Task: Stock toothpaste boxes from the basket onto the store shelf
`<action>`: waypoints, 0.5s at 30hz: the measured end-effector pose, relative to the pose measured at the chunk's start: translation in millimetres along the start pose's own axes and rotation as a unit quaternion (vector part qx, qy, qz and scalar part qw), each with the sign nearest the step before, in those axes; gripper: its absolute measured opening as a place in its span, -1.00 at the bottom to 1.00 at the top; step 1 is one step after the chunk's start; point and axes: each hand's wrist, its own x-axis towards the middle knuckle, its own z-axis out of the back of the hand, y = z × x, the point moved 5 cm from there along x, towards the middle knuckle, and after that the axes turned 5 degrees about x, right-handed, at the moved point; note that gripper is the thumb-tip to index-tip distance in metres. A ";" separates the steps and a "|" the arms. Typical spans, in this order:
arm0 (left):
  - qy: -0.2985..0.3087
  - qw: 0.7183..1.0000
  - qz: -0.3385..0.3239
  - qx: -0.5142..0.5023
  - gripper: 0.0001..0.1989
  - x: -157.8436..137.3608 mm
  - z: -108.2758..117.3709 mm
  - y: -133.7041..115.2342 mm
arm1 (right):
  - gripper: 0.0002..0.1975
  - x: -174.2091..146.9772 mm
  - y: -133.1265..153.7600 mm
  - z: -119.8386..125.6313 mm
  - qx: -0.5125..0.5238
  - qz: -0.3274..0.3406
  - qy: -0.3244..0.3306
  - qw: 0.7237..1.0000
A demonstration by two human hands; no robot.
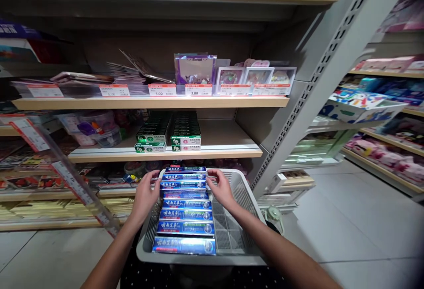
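Observation:
A grey plastic basket (241, 183) sits in front of me, with a column of blue toothpaste boxes (185, 227) lying along its left side. At the far end, a few toothpaste boxes (183, 177) stand slightly higher than the rest. My left hand (147, 192) grips their left ends, its thumb and fingers bent round them. On the right ends, my right hand (220, 187) presses with thumb and fingers, so the boxes are held between both hands. The undersides of these boxes are hidden. To the right of the column, the basket's slatted floor shows.
Just beyond the basket, a shelf (228, 152) bears two stacks of green-and-white toothpaste boxes (185, 136). Above it runs a shelf (139, 103) with price tags and packaged goods. A grey slotted post (308, 77) rises at right. Plastic tubs (99, 130) stand at left.

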 end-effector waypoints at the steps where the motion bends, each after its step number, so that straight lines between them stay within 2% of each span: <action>1: 0.018 1.000 0.003 0.020 -0.60 -8.1 -6.4 6.0 | -0.73 -9.0 -9.0 -1.3 0.007 -0.016 0.011 1.000; 4: 0.052 0.992 -0.007 0.112 -0.47 -27.2 -30.9 13.0 | -0.68 -27.0 -32.0 -6.1 0.014 -0.048 0.019 0.999; 8: 0.040 0.980 -0.019 0.192 -0.45 -41.4 -52.3 11.3 | -0.63 -36.8 -47.7 -10.4 0.002 -0.054 0.020 0.998; 12: 0.029 0.985 -0.038 0.163 -0.58 -44.0 -49.9 10.1 | -0.61 -37.5 -50.3 -9.6 0.013 -0.048 0.046 0.998; 15: 0.025 0.993 -0.029 0.112 -0.57 -42.9 -42.8 9.5 | -0.64 -35.2 -53.1 -4.1 0.034 -0.073 0.043 0.996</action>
